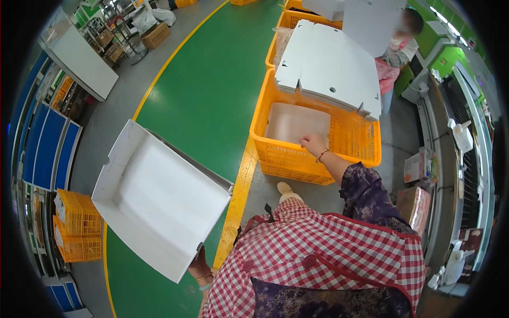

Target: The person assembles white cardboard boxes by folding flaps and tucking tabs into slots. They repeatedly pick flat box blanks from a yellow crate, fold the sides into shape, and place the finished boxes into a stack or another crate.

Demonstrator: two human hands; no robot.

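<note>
At the lower left, my left hand (pixel 200 266) grips the near corner of a large open white box (pixel 159 196). The box is tilted, its hollow side facing me, and most of my fingers are hidden behind its wall. My right hand (pixel 315 144) reaches over the near rim of a yellow plastic crate (pixel 355 146), fingers curled together. Just beyond those fingers, a pale translucent sheet or tray (pixel 296 122) lies inside the crate. Whether my fingertips pinch it, I cannot make out. A stack of flat white panels (pixel 328 66) rests across the crate's far part.
More yellow crates (pixel 283 21) stand behind, near another person (pixel 393 58). A machine bench (pixel 448 159) runs along the right, with wrapped packages (pixel 413 206) beside it. Stacked yellow crates (pixel 79 214) stand at left. A yellow line (pixel 241 191) edges the green floor.
</note>
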